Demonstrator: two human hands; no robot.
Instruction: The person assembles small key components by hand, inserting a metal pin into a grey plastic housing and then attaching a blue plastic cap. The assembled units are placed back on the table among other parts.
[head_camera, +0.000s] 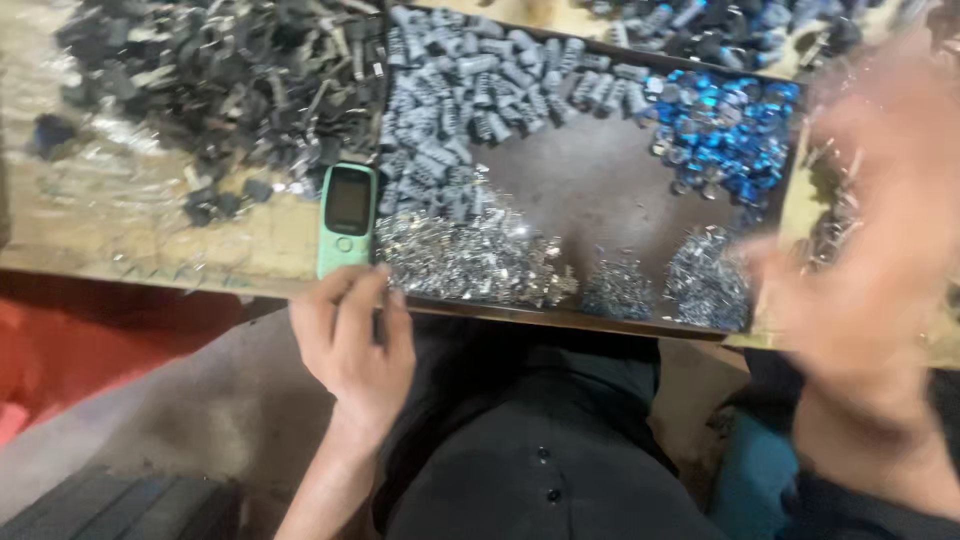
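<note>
Black parts: heaped loose at upper left of the frame, on the wooden bench.
Phone: small, green, flat on the bench, just left of the tray.
Left hand: lower centre-left, fingers curled, tips touching the phone's lower end and the tray edge; grips nothing.
Tray: dark, shallow; grey ribbed sleeves upper left, silver clips along the near edge, blue caps upper right.
Right hand: right of frame, heavily blurred; opening and hold cannot be told.
</note>
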